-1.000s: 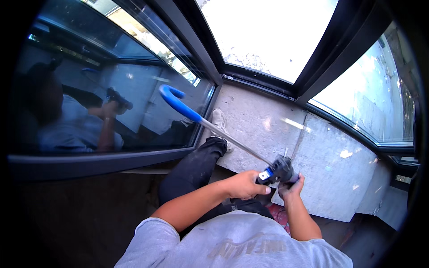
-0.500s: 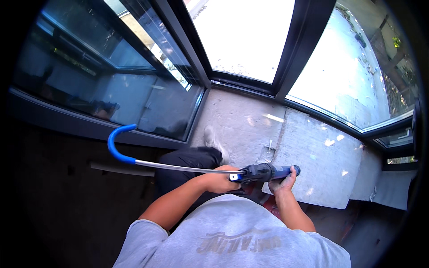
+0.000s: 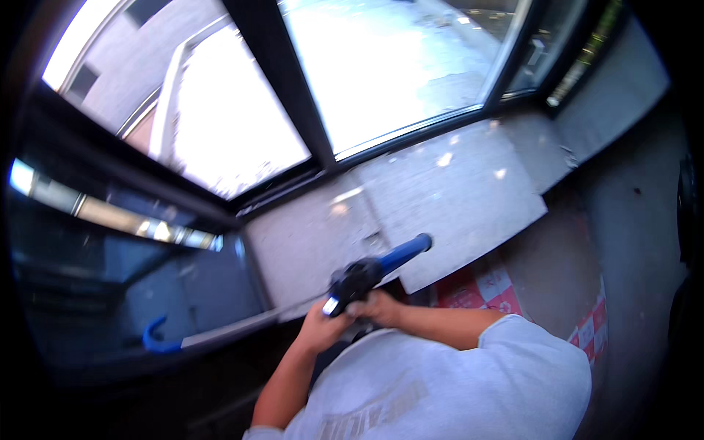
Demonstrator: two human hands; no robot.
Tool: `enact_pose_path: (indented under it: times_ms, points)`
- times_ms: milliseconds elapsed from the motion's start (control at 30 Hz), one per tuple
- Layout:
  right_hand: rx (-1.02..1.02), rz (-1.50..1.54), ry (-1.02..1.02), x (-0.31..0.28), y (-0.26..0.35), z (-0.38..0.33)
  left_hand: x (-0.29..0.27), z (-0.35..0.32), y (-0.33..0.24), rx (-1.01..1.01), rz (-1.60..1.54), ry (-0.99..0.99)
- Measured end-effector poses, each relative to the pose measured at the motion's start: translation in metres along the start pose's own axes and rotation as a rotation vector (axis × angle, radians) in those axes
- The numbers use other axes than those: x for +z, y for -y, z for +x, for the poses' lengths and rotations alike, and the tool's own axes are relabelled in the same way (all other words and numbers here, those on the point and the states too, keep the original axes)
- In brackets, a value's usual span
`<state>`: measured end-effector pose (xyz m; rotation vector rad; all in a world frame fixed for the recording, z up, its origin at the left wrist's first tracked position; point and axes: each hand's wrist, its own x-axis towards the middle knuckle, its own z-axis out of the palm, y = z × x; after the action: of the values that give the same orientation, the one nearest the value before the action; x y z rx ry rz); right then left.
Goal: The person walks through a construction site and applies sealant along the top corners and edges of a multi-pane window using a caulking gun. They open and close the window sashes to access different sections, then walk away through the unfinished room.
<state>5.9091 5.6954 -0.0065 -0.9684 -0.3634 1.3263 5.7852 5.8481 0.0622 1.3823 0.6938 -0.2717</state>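
A caulking gun (image 3: pixel 400 254) with a blue barrel and a black body lies across in front of me, its barrel slanting up to the right. From its rear a thin metal rod runs left to a blue hook-shaped end (image 3: pixel 156 339). My left hand (image 3: pixel 323 328) is closed round the gun's grip, below the black body. My right hand (image 3: pixel 378 309) is closed beside it at the same part, its fingers near the grip and partly hidden. The picture is blurred, so finger detail is hard to make out.
A pale stone sill (image 3: pixel 447 202) runs beneath dark-framed windows (image 3: pixel 323 158). An open glass sash (image 3: pixel 147 282) stands at the left, close behind the rod. Red-and-white patterned sheeting (image 3: pixel 480 291) lies below the sill; a grey wall (image 3: pixel 638 183) rises at the right.
My view has swung to the right. My right hand has left the barrel and come back to the grip beside my left hand. The barrel now tilts more upward and the rod slopes down left.
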Motion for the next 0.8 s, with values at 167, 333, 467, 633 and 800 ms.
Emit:
enact_pose_path:
  times_ms: [167,333,467,633,800]
  points:
    - [0.042,-0.197,-0.283,0.039,-0.040,0.002,-0.021,-0.004,0.032,0.022,-0.048,0.101]
    - [0.076,0.132,-0.254,0.097,-0.010,-0.016,-0.015,-0.042,0.022,0.218,-0.261,0.199]
    - [0.189,0.175,-0.349,0.109,-0.008,-0.031,-0.003,-0.045,0.049,0.365,-0.240,0.249]
    - [0.124,0.360,-0.215,0.100,-0.012,-0.055,-0.016,-0.072,0.046,0.280,-0.172,0.498]
    - [0.039,0.467,-0.143,0.087,0.003,-0.069,-0.082,-0.067,0.073,0.084,-0.479,0.570]
